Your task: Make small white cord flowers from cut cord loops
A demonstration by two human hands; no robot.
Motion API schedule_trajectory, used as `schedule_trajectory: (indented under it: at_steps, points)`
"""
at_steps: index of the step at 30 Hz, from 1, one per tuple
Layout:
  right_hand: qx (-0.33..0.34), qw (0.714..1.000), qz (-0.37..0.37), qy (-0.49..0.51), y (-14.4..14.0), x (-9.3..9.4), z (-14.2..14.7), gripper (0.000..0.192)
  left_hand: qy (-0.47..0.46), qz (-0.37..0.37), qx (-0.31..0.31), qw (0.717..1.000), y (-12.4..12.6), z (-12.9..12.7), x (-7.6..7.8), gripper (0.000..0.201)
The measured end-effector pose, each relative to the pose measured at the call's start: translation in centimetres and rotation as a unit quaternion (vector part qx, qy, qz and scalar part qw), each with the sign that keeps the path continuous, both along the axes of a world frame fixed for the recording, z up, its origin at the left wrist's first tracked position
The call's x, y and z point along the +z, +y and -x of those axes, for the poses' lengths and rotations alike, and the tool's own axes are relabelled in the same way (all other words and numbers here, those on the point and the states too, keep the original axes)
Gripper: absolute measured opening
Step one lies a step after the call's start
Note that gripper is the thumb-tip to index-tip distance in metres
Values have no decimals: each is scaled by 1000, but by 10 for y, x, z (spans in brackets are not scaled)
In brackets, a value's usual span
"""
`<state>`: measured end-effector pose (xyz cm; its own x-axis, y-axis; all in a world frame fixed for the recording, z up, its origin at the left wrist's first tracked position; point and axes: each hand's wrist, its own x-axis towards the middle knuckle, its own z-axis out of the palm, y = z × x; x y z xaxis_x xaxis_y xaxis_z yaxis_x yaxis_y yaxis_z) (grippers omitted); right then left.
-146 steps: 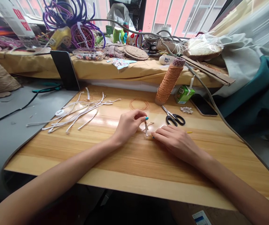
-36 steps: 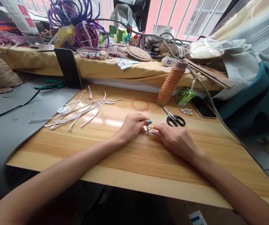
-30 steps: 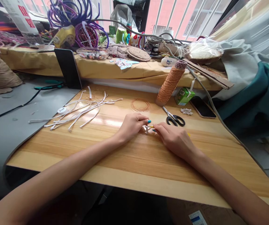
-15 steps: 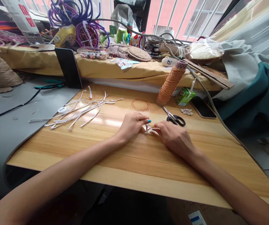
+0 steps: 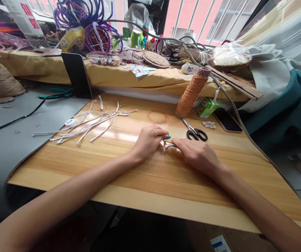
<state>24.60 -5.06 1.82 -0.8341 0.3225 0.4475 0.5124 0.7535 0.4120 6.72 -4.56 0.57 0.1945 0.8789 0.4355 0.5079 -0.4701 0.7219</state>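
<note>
Workpiece: small white strip piece (image 5: pixel 164 144) is standing on the wooden counter (image 5: pixel 150 175), between both hands.
Left hand (image 5: pixel 148 140): grip is pinching the strip's top between thumb and fingertips.
Right hand (image 5: pixel 196 154): fingertips are pressing at the strip's base; grasp itself cannot be told.
Surroundings: black-handled scissors (image 5: pixel 195 132) are lying just beyond; coiled copper-coloured wire (image 5: pixel 157 117) and orange cord spool (image 5: pixel 191 92) are sitting farther back.

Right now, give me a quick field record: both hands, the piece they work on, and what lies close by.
left hand: pinching a small white strip piece, upright
right hand: fingertips at the same piece, on the wooden table
scissors: flat, just beyond the right hand
wire coil: beyond the left hand
orange cord spool: upright, behind the scissors
white strips: loose, far left
</note>
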Motion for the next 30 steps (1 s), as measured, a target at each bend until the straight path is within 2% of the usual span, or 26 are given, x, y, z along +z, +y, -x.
schedule_trajectory:
  at_steps: [7,14,18,21,24,30]
  points:
    - [-22,995,71,71,-1,-5,3,23,11,-25,-3,1000,-2,0,2,14]
    - [-155,981,93,73,-9,-4,11,20,32,-29,9,999,0,0,2,15]
    - [-116,973,145,135,-10,-4,13,19,38,-42,9,998,0,0,1,15]
    - [-108,947,230,197,-11,-2,13,18,42,-64,7,997,0,0,0,15]
    - [-142,911,314,229,-12,4,15,17,47,-94,5,995,-1,1,-1,14]
    - [-168,830,472,245,-8,17,16,18,71,-162,-7,984,-2,0,-3,14]
